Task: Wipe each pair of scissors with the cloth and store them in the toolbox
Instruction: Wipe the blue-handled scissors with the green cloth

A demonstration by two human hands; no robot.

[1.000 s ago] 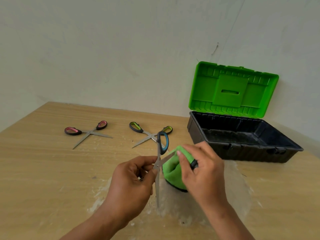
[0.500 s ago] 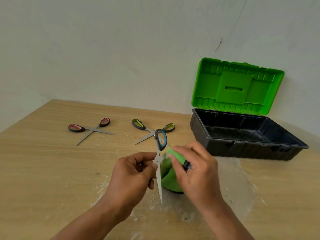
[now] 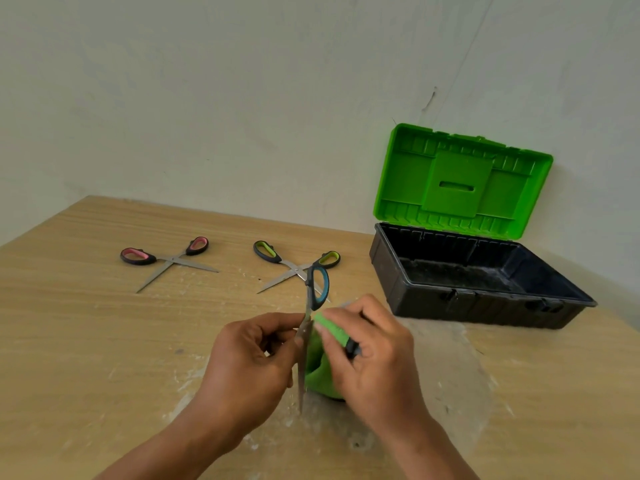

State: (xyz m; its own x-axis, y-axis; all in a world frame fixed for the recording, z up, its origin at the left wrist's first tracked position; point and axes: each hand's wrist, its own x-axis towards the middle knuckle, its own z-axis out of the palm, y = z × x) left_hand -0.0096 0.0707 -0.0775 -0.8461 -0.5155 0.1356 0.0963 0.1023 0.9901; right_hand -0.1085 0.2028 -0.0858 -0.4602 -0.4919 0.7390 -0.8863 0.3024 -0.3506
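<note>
My left hand (image 3: 249, 368) pinches the blue-handled scissors (image 3: 317, 289) near the pivot, one blade pointing down at the table and a blue handle loop standing up. My right hand (image 3: 370, 355) grips the green cloth (image 3: 317, 372) and presses it against the scissors beside the blade. Two more pairs lie spread on the table behind: pink-handled scissors (image 3: 166, 259) at the left and green-handled scissors (image 3: 294, 265) in the middle. The toolbox (image 3: 460, 306), black with an upright green lid (image 3: 460, 181), stands at the right with its inside bare.
The wooden table (image 3: 86, 341) has a pale, scuffed patch under and to the right of my hands. A white wall runs along the table's far edge, right behind the toolbox.
The scissors have turned a little more upright in my left hand, and my right hand has slid the cloth closer along them. The camera view has shifted slightly.
</note>
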